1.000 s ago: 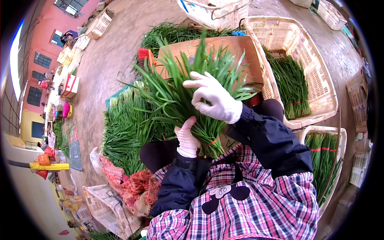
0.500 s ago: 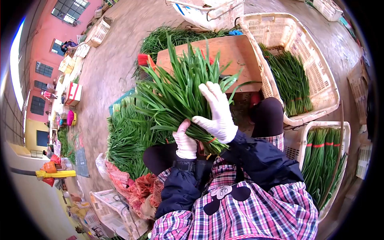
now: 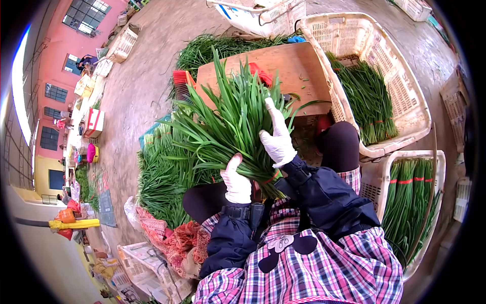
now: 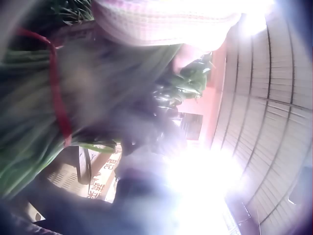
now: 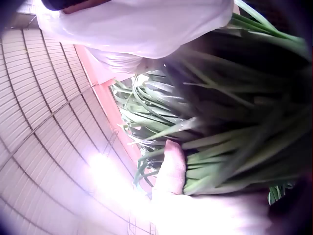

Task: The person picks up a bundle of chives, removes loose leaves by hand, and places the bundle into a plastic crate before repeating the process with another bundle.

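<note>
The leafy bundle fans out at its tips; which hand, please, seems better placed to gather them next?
Probably the right hand: it lies higher along the bundle, nearer the splayed tips, while the left hand grips lower down.

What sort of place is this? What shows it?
Probably a vegetable-packing workspace: red-banded bundles of long green leaves in a pale rectangular plastic crate, and another bundle in a white-gloved left hand.
</note>
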{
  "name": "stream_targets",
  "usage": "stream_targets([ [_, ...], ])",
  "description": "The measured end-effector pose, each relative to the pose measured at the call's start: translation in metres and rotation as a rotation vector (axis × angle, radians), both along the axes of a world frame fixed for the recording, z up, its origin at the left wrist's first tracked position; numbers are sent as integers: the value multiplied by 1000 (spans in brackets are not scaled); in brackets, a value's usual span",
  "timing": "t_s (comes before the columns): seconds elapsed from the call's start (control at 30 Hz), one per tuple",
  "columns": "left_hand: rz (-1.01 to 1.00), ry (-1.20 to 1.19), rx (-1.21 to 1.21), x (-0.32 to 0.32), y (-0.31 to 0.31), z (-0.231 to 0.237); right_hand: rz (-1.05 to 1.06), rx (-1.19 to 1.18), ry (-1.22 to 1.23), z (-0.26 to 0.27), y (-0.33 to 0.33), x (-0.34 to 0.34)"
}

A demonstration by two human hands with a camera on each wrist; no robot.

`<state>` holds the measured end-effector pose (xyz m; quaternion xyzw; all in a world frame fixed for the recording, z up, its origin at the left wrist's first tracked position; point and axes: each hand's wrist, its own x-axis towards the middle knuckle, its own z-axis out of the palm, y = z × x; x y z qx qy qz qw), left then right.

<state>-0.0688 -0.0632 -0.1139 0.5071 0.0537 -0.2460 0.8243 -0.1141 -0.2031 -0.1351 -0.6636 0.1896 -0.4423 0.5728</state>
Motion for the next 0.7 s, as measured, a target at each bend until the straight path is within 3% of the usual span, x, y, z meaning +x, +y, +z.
stream_targets([
  [0.17, -13, -98, 80, 4, 3, -1, -100, 31, -129, 22, -31, -7],
  [0.3, -22, -151, 13, 4, 0, -1, -232, -188, -127, 51, -54, -17],
  [0.43, -116, -198, -2, 8, 4, -4, -119, -453, 44, 89, -43, -26],
  [0.57, -103, -126, -75, 7, 2, 0, 67, -809, 248, 83, -35, -22],
  [0.63, -82, -84, -104, 8, 2, 2, 121, -885, 405, 72, -33, -22],
  [0.7, -71, -50, -116, 14, 7, -8, 116, -813, 377, 63, -36, -25],
])
